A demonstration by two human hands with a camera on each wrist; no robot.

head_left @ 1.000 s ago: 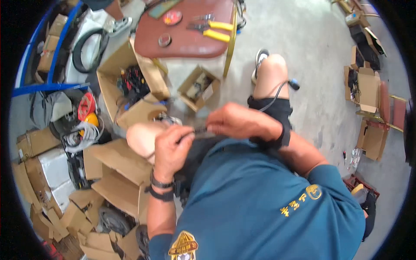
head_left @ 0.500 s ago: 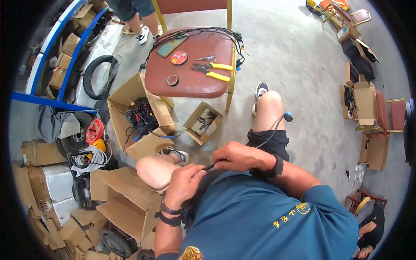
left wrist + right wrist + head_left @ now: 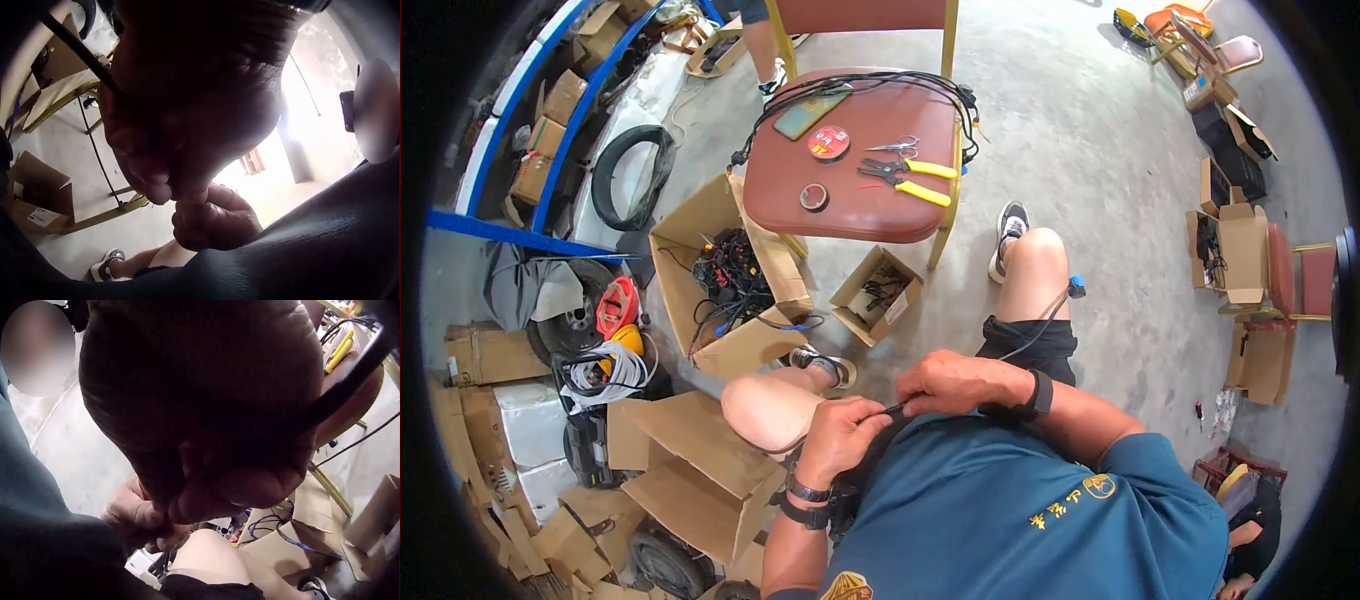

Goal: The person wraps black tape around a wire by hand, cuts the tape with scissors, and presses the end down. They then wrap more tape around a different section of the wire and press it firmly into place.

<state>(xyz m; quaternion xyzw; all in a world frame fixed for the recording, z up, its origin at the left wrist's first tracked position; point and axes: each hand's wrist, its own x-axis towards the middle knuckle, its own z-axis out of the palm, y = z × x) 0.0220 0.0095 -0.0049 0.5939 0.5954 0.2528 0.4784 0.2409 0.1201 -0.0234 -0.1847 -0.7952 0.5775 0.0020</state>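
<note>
Close in front of the torso, both hands hold a black cable (image 3: pixel 894 409). My left hand (image 3: pixel 838 437) pinches it between thumb and fingers, and a watch and a strap circle that wrist. Beside it, my right hand (image 3: pixel 960 382) grips the same cable with curled fingers, the knuckles facing up. Only a short dark piece shows between the hands. From the right hand the cable runs over the thigh to a blue connector (image 3: pixel 1077 287) by the knee. The right wrist view shows a thick stretch of cable (image 3: pixel 350 384) crossing the shadowed palm; the fingertips are dark there.
A chair (image 3: pixel 850 218) ahead bears wire strippers (image 3: pixel 922 190), scissors (image 3: pixel 892 148), tape rolls, a phone-like slab and looped black cables. Below it stand a carton of wiring (image 3: pixel 775 270) and a smaller box (image 3: pixel 900 318). Open cartons (image 3: pixel 690 505) crowd the left, near blue shelving.
The head view has tilted up, showing more of the chair. Both hands stay close together on the cable. The legs of a person in the background have shifted behind the chair.
</note>
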